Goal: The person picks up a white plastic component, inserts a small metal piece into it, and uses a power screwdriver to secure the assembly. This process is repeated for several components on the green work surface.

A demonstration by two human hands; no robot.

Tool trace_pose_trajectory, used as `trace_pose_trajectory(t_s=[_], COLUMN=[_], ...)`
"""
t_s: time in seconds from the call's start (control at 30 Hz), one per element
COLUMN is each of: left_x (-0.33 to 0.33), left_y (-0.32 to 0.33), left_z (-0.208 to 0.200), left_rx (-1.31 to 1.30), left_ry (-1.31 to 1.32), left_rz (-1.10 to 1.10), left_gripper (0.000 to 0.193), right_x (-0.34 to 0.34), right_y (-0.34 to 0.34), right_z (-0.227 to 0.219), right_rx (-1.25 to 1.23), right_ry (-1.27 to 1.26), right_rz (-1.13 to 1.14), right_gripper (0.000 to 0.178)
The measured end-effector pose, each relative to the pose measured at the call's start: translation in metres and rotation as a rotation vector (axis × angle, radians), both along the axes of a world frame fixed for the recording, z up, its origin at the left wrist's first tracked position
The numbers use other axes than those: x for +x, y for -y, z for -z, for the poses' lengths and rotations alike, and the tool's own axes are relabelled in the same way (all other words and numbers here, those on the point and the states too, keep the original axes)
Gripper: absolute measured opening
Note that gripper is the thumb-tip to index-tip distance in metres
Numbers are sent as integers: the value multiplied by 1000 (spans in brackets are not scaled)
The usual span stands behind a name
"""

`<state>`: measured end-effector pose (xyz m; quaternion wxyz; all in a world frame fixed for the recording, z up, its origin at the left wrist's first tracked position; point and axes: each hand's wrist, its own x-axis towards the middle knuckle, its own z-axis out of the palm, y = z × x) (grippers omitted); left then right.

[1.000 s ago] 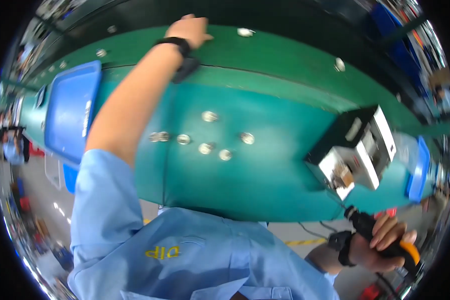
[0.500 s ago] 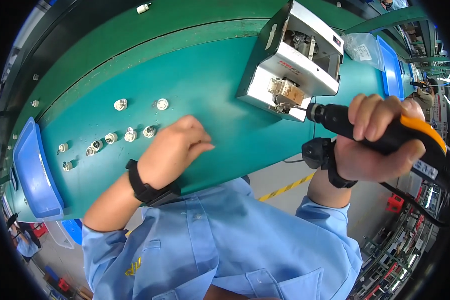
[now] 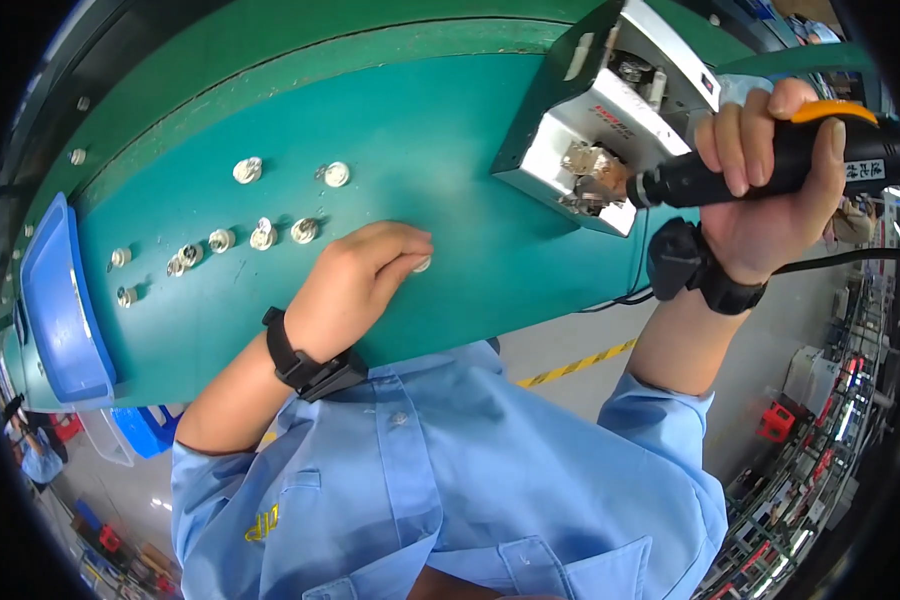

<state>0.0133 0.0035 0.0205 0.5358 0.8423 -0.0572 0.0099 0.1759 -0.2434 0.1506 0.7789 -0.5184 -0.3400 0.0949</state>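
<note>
My left hand (image 3: pixel 360 280) is closed above the green mat, thumb and fingertips pinched on a small white round part (image 3: pixel 423 265), mostly hidden by the fingers. My right hand (image 3: pixel 765 190) grips a black electric screwdriver (image 3: pixel 805 165) with an orange lever. Its nose points left, into the front of a silver box-shaped screw feeder (image 3: pixel 560 150), close to the metal pickup block; whether the bit touches a screw cannot be made out. Left of my left hand, several white round parts with dark and metal bits lie about, the nearest a white part (image 3: pixel 305 231).
A blue tray (image 3: pixel 45 300) stands at the mat's left edge. Behind the feeder runs a green ledge (image 3: pixel 300 50). A black cable (image 3: pixel 840 262) trails from the right, and a thinner cord (image 3: pixel 635 297) hangs by the mat's front edge. Racks and a red stool (image 3: pixel 776 422) lie beyond.
The screwdriver and my right hand have moved up in view, nose still at the feeder. My left hand has shifted slightly right, and a white part now shows at its fingertips. The whole view has shifted.
</note>
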Motion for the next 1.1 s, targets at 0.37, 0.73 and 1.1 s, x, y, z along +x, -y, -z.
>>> trace_pose_trajectory(t_s=[0.37,0.73,1.1], left_x=[-1,-5,-5], left_y=[-2,-5,-3], left_z=[18,19,20], left_rx=[-193,-183,-135], left_ry=[-71,-11,99], left_rz=[28,39,57], left_gripper=[23,21,17], right_x=[-81,-91,-88], right_y=[-63,-85,-91], right_z=[27,41,37], right_rx=[108,-66,-138], right_ry=[114,249,274], right_rz=[-114,-107,-203], right_gripper=[52,52,46])
